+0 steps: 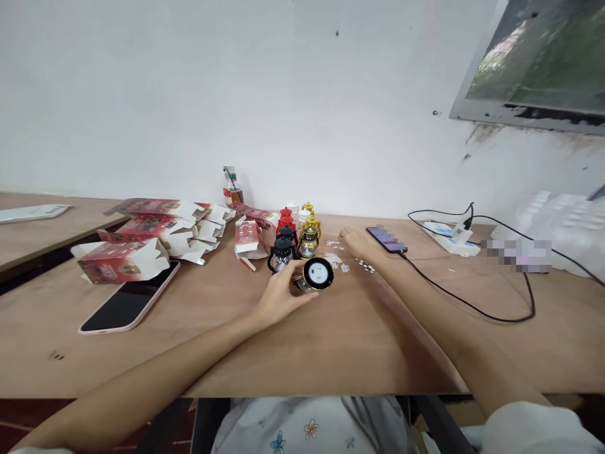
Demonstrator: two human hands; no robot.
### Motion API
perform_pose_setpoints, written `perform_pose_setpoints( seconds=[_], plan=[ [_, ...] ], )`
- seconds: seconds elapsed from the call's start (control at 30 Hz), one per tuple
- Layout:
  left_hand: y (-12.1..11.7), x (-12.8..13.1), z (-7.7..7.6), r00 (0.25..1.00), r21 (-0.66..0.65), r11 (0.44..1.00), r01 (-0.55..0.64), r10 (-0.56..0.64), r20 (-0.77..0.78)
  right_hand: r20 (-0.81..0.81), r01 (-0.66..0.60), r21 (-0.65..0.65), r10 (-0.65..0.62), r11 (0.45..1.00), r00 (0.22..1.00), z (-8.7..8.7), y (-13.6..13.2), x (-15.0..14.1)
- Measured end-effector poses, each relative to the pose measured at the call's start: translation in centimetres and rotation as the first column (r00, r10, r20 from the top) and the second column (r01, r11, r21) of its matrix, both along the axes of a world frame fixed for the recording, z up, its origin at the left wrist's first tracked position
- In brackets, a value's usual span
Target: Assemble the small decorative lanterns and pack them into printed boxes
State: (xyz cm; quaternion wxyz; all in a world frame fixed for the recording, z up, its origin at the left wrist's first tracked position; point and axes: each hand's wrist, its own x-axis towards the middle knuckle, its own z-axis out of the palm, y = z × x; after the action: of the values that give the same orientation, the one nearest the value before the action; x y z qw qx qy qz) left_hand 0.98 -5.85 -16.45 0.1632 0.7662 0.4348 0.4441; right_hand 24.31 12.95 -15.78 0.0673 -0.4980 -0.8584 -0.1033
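Note:
My left hand (281, 293) is wrapped round a small lantern (318, 274), tipped so that its round black base with a pale disc in the middle faces me. My right hand (355, 244) rests farther back on the table, fingers drawn together beside small white pieces (333, 260); what is in them, if anything, is too small to make out. Small round discs (365, 266) lie near my right forearm. Just beyond my left hand stand a black lantern (282, 252), a gold lantern (309, 241) and a red lantern (285, 219), with a white one partly hidden.
Opened red-and-white cartons (123, 260) are piled at left, partly over a pink-edged phone (130, 302). Another carton (248, 236) lies nearer the lanterns. A bottle (233, 192) stands by the wall. At right are a plugged-in phone (386, 239), its black cable and a power strip (449, 239).

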Motion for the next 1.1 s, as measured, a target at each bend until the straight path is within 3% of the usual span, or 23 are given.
perform_pose_setpoints(
  seconds=[0.3,0.57,0.63,0.67,0.7,0.73,0.77,0.8,0.87,0.93,1.1],
  plan=[
    [0.3,-0.3,-0.1,1.000,0.016,1.000,-0.010,0.010,-0.005,-0.115,-0.077,-0.042,0.072,0.996,0.991,-0.6,-0.9,-0.1],
    [0.4,-0.3,0.0,1.000,0.030,0.999,-0.019,0.019,-0.005,-0.351,-0.168,0.033,0.169,0.985,0.921,0.9,-2.4,-0.6],
    [0.5,-0.4,0.1,1.000,0.041,0.999,-0.015,0.015,-0.008,-0.555,-0.160,0.081,0.178,0.984,0.812,1.5,-4.4,-1.2],
    [0.5,-0.4,0.1,1.000,0.045,0.999,-0.011,0.012,-0.015,-0.761,-0.160,0.103,0.182,0.982,0.623,1.8,-5.8,-1.6],
    [0.6,-0.4,0.0,1.000,0.046,0.999,-0.006,0.007,-0.022,-0.911,-0.188,0.106,0.171,0.976,0.375,2.2,-7.3,-2.0],
    [0.7,-0.5,0.0,1.000,0.045,0.999,0.000,0.001,-0.028,-0.972,-0.232,0.102,0.146,0.967,0.182,2.5,-8.9,-2.4],
    [0.8,-0.5,-0.1,0.999,0.043,0.999,0.009,-0.007,-0.031,-0.991,-0.268,0.103,0.121,0.958,0.050,2.9,-10.6,-2.8],
    [0.8,-0.6,-0.3,0.999,0.040,0.999,0.020,-0.018,-0.034,-0.994,-0.302,0.107,0.104,0.947,-0.027,3.1,-12.1,-3.2],
    [1.0,-0.7,-0.6,0.998,0.035,0.998,0.046,-0.045,-0.036,-0.992,-0.358,0.115,0.092,0.927,-0.082,3.4,-14.7,-3.8],
    [1.1,-0.7,-0.9,0.997,0.027,0.997,0.071,-0.070,-0.038,-0.991,-0.377,0.130,0.107,0.917,-0.082,3.2,-16.3,-4.2],
    [1.2,-0.7,-1.2,0.996,0.017,0.996,0.089,-0.089,-0.024,-0.971,-0.363,0.194,0.231,0.911,0.060,1.8,-16.9,-4.8]
  ],
)
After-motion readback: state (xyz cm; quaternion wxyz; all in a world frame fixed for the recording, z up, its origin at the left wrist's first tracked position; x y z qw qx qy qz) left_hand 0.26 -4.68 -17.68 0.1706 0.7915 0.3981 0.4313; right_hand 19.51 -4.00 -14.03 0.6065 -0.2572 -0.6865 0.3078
